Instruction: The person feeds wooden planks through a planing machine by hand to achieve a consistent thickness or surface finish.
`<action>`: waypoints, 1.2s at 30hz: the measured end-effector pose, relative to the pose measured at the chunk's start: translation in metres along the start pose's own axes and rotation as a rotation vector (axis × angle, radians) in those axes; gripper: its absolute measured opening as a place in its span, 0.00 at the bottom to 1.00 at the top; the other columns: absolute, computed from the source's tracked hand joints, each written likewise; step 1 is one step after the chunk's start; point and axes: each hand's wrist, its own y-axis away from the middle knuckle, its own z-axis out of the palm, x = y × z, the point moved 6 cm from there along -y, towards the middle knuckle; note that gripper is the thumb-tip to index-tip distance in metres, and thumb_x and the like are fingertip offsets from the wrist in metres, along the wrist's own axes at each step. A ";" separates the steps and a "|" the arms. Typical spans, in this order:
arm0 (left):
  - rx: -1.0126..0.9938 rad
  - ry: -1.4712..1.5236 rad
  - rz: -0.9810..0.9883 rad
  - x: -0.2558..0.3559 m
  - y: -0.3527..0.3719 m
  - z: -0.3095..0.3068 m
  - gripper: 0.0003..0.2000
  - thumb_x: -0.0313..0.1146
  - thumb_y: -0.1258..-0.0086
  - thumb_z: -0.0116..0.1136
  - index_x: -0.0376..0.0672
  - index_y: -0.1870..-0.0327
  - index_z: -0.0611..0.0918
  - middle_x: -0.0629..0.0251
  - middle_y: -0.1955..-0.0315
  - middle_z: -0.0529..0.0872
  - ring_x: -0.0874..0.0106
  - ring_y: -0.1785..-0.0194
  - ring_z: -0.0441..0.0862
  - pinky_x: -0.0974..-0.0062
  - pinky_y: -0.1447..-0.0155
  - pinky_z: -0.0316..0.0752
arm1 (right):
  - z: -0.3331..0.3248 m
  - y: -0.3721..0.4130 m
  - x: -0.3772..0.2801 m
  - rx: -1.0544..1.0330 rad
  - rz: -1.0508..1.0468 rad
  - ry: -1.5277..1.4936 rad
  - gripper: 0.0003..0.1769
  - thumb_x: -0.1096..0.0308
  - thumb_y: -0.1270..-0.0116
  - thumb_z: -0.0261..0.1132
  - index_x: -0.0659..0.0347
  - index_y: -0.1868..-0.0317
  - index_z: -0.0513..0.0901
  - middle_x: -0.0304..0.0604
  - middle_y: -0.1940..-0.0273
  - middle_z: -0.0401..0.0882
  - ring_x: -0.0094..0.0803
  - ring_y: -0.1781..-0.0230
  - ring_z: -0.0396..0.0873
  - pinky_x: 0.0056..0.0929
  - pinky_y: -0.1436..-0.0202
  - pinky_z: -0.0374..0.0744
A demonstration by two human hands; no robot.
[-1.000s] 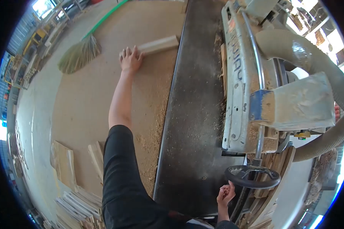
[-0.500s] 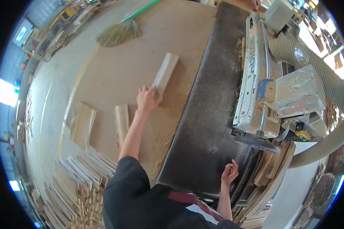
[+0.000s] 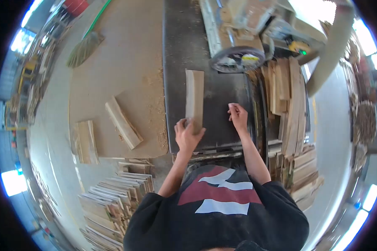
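Note:
My left hand (image 3: 187,136) grips the near end of a pale wooden board (image 3: 194,94), which lies lengthwise on the dark metal machine table (image 3: 178,54). To the right of the board, my right hand (image 3: 237,115) hovers over the same table, fingers loosely curled with nothing visible between them. Beyond it stands the machine's handwheel (image 3: 238,59). Two more wooden pieces, one slanted (image 3: 124,122) and one at the left edge (image 3: 86,141), rest on the brown side table (image 3: 113,79).
A broom (image 3: 86,49) lies at the far left of the brown table. Sawdust (image 3: 158,113) lines its right edge. Stacked boards (image 3: 117,196) stand at lower left, and more boards (image 3: 293,104) at the right. A ribbed hose (image 3: 333,52) hangs at upper right.
My left hand has carried the board from the brown table onto the dark machine table. The view has shifted, and my hands are now closer together.

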 end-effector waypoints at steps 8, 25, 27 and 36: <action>-0.682 0.127 0.347 0.080 0.045 0.071 0.47 0.52 0.54 0.81 0.51 0.27 0.79 0.45 0.21 0.66 0.40 0.15 0.48 0.33 0.22 0.48 | -0.043 0.122 -0.015 -0.459 0.387 0.273 0.31 0.46 0.22 0.64 0.67 0.73 0.85 0.40 0.86 0.76 0.26 0.86 0.77 0.29 0.80 0.73; -0.464 0.227 0.451 0.132 -0.031 0.148 0.37 0.48 0.45 0.76 0.50 0.30 0.82 0.38 0.27 0.73 0.48 0.18 0.62 0.50 0.21 0.58 | -0.041 0.101 0.051 -0.063 0.784 -0.259 0.38 0.36 0.20 0.53 0.59 0.79 0.78 0.36 0.87 0.69 0.26 0.90 0.67 0.30 0.86 0.61; -0.433 0.242 0.445 0.129 -0.051 0.155 0.37 0.48 0.46 0.76 0.50 0.31 0.83 0.38 0.27 0.74 0.49 0.18 0.63 0.50 0.21 0.59 | -0.039 0.082 0.060 0.084 0.894 -0.455 0.34 0.38 0.20 0.56 0.57 0.78 0.77 0.34 0.85 0.68 0.24 0.89 0.65 0.28 0.86 0.57; -0.367 0.267 0.455 0.117 -0.123 0.177 0.38 0.49 0.48 0.77 0.51 0.31 0.83 0.39 0.27 0.73 0.49 0.19 0.64 0.50 0.22 0.60 | -0.022 0.001 0.040 0.180 0.855 -0.537 0.29 0.39 0.22 0.60 0.53 0.75 0.73 0.30 0.84 0.64 0.21 0.89 0.61 0.23 0.88 0.53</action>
